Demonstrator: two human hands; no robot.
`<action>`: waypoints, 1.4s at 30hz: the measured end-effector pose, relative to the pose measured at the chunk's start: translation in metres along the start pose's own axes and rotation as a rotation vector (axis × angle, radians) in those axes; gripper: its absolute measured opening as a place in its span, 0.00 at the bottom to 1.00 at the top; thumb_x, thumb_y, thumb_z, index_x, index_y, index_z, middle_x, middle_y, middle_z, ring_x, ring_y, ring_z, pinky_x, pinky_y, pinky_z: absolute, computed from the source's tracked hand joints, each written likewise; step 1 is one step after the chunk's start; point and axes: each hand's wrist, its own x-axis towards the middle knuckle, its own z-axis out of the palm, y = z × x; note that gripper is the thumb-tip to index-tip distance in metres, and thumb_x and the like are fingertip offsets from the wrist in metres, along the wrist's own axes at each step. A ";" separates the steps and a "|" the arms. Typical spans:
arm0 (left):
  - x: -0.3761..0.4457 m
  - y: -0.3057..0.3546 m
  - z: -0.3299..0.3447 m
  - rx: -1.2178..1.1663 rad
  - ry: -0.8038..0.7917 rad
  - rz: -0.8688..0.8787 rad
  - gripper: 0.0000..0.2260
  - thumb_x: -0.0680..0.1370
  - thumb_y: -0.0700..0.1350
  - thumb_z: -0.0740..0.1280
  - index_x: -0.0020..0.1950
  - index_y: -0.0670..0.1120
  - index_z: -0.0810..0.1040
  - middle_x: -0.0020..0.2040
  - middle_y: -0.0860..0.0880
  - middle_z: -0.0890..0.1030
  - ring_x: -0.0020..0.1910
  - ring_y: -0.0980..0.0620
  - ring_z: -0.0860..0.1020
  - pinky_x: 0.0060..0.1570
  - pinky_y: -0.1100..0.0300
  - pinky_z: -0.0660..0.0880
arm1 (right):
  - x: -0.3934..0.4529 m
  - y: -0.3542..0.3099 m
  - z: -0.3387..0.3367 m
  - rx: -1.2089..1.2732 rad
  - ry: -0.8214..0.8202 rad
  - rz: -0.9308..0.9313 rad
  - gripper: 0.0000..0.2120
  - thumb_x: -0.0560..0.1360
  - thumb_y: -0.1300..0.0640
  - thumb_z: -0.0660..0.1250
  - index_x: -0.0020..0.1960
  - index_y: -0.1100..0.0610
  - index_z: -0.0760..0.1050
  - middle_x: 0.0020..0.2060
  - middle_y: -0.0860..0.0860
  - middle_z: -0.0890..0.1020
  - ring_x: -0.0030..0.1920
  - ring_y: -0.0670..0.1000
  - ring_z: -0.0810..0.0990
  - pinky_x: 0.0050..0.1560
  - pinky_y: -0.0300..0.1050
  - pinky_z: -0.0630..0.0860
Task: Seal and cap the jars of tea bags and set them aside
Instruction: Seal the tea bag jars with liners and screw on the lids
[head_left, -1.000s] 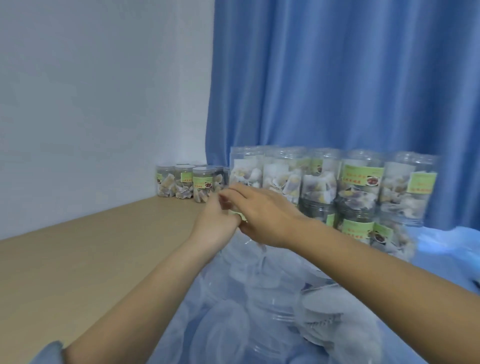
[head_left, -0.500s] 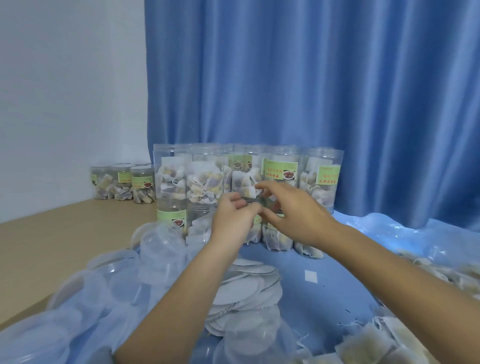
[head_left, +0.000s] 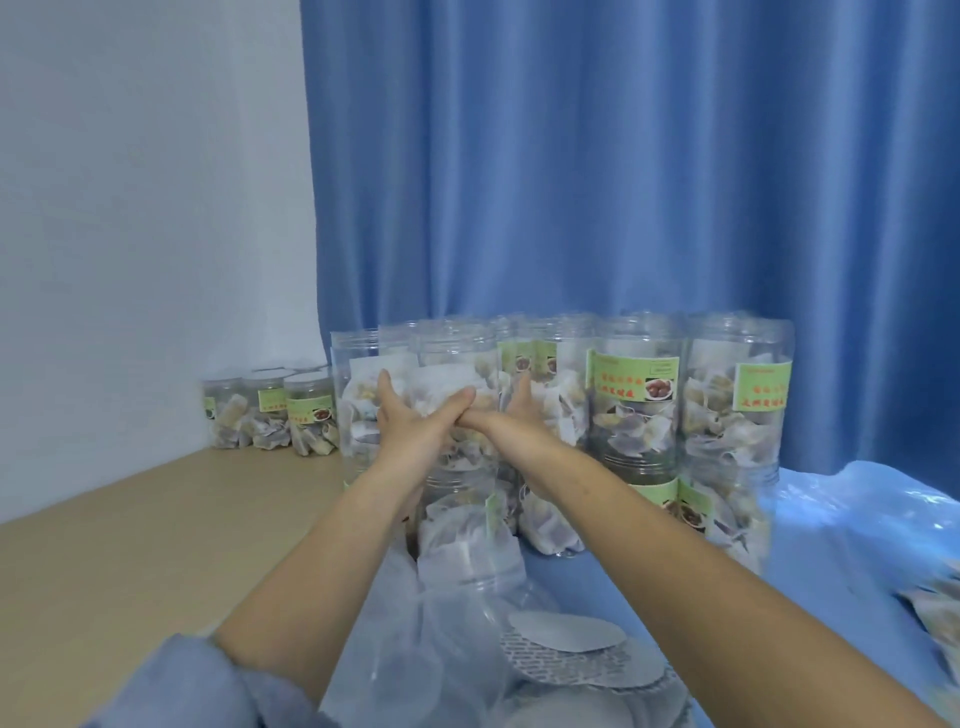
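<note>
Clear jars of tea bags with green labels stand stacked in two tiers in front of the blue curtain. My left hand lies with fingers spread against the front of an upper-tier jar. My right hand touches that jar's right side with fingers pointing up. The two hands meet at the jar's front, and neither curls round it. Silver seal discs lie near my forearms. Clear lids sit in a plastic bag below them.
Three short jars stand at the back left corner by the white wall. The wooden tabletop stretches left. Blue plastic sheeting covers the right side, with loose tea bags at the right edge.
The view has swung right and closer to the jar stack. My hands went from fingers bunched together to fingers stretched flat against an upper-tier jar.
</note>
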 end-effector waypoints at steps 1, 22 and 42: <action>0.006 -0.004 -0.001 -0.015 -0.008 -0.015 0.45 0.72 0.53 0.72 0.77 0.54 0.42 0.78 0.48 0.50 0.75 0.47 0.56 0.71 0.48 0.58 | 0.007 0.002 0.003 -0.001 -0.002 -0.007 0.55 0.69 0.48 0.73 0.75 0.47 0.32 0.77 0.49 0.46 0.76 0.52 0.51 0.74 0.53 0.56; -0.134 0.036 0.065 -0.069 -0.312 -0.101 0.36 0.70 0.44 0.74 0.72 0.54 0.57 0.68 0.50 0.72 0.62 0.49 0.74 0.58 0.50 0.73 | -0.140 0.009 -0.112 -0.226 0.190 -0.301 0.25 0.64 0.59 0.77 0.57 0.48 0.71 0.46 0.42 0.82 0.42 0.33 0.79 0.39 0.26 0.73; -0.230 -0.044 0.137 0.126 -0.216 -0.127 0.31 0.67 0.38 0.74 0.68 0.46 0.66 0.60 0.52 0.74 0.60 0.49 0.75 0.60 0.52 0.72 | -0.216 0.139 -0.160 -0.328 0.304 -0.028 0.37 0.66 0.47 0.76 0.70 0.49 0.63 0.57 0.50 0.76 0.52 0.49 0.78 0.50 0.40 0.74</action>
